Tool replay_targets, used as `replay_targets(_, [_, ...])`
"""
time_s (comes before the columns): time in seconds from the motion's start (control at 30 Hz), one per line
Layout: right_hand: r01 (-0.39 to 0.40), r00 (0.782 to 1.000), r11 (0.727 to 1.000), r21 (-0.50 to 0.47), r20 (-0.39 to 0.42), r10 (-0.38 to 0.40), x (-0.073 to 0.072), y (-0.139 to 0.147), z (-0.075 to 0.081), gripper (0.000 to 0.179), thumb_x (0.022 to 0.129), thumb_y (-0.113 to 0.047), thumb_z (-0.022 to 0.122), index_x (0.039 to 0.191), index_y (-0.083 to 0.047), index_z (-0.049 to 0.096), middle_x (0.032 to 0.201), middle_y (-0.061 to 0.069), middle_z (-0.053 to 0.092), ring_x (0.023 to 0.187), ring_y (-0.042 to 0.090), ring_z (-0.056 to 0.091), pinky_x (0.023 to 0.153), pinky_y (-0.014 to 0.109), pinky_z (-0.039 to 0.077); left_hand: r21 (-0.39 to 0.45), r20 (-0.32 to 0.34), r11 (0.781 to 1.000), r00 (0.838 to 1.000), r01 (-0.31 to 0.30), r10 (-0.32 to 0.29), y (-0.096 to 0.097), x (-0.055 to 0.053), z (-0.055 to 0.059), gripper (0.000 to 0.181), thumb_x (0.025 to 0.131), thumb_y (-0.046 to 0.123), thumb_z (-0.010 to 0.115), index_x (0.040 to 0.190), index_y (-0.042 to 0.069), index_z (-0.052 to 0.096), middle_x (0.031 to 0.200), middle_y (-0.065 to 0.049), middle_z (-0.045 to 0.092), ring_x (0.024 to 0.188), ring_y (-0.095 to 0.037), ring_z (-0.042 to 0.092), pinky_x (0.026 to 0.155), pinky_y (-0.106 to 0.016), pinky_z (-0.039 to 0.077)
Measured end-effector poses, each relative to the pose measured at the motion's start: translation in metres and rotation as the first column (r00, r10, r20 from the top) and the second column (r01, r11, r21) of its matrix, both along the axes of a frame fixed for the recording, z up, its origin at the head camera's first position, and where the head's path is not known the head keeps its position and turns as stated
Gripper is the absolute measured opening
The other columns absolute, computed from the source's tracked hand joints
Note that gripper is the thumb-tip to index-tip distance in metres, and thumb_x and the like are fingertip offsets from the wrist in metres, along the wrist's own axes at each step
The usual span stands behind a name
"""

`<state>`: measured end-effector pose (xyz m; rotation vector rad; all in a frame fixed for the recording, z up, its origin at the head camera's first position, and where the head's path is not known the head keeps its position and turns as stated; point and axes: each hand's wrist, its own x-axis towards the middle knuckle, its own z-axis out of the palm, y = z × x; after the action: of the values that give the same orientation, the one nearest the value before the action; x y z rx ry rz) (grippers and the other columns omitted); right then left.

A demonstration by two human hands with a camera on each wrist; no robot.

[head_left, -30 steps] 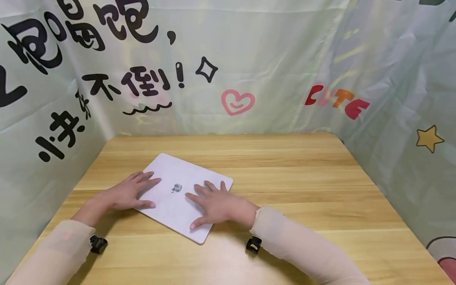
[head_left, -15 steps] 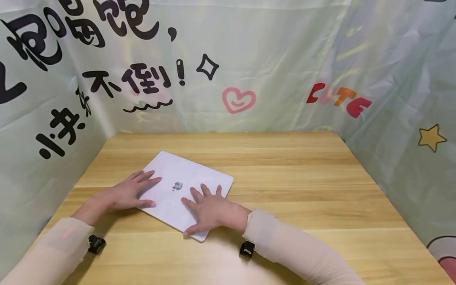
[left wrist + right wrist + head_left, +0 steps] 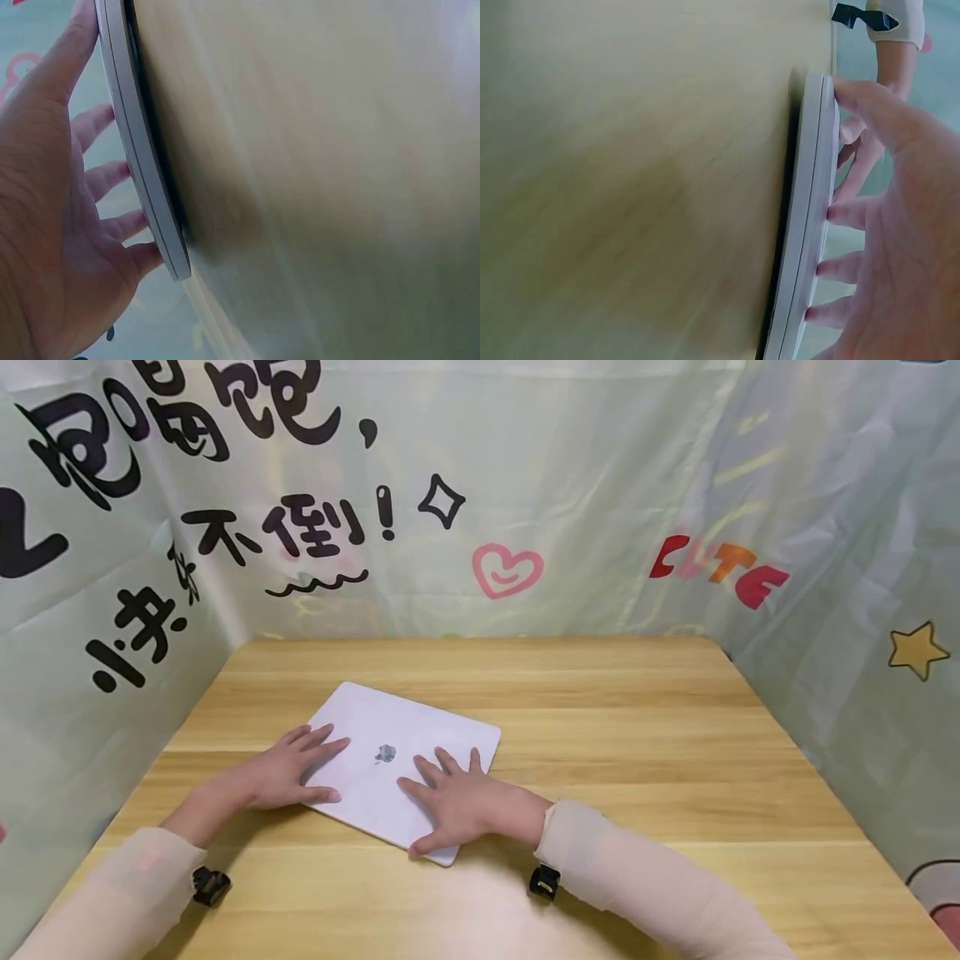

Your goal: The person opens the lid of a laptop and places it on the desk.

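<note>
Spread-fingered left hand point(image 3: 283, 773) at nine o'clock and right hand point(image 3: 463, 803) at four touch the laptop point(image 3: 371, 779), gripping nothing; best press evenly.

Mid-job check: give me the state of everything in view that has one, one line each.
Laptop: closed, lid up, lying skewed on the table.
Left hand: open, fingers spread, fingertips resting on the lid near its left edge.
Right hand: open, fingers spread, touching the lid near its right edge.
Cloth backdrop: hanging, creased.
</note>
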<state>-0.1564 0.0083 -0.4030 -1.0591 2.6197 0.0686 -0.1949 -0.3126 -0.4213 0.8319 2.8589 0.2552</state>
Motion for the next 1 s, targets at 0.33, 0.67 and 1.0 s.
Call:
replay_targets(0.33, [-0.035,0.999,0.999,-0.024,0.015,0.036,0.003,0.014,-0.007,0.095,0.081,-0.080,0.048,0.157,-0.034,0.017,0.164,0.003,0.007,0.148,0.035,0.004,0.106,0.074,0.012,-0.004,0.024,1.000,1.000,-0.001,0.002,0.006,0.012,-0.002,0.098,0.078,0.080,0.052,0.151,0.016,0.040,0.155,-0.024,0.028,0.136,-0.058,0.020,0.101,-0.071,0.029])
replay_targets(0.67, [-0.060,0.998,0.998,-0.035,0.011,0.060,0.003,0.022,-0.007,0.095,0.081,-0.078,0.050,0.157,-0.034,0.017,0.164,0.003,0.006,0.148,0.034,0.003,0.106,0.073,0.010,0.018,0.021,0.998,0.998,0.058,-0.059,0.001,0.017,-0.004,0.108,0.066,0.083,0.061,0.152,0.021,0.038,0.157,-0.020,0.025,0.139,-0.053,0.018,0.100,-0.071,0.030])
replay_targets(1.0, [-0.080,0.996,0.996,-0.032,0.026,0.081,-0.007,0.035,-0.003,0.094,0.082,-0.075,0.053,0.158,-0.034,0.016,0.164,0.003,0.004,0.148,0.034,0.001,0.107,0.072,0.008,0.004,0.036,0.986,0.985,0.166,-0.166,0.012,0.002,-0.002,0.105,0.068,0.082,0.062,0.154,0.027,0.034,0.162,-0.008,0.020,0.144,-0.046,0.013,0.106,-0.068,0.024])
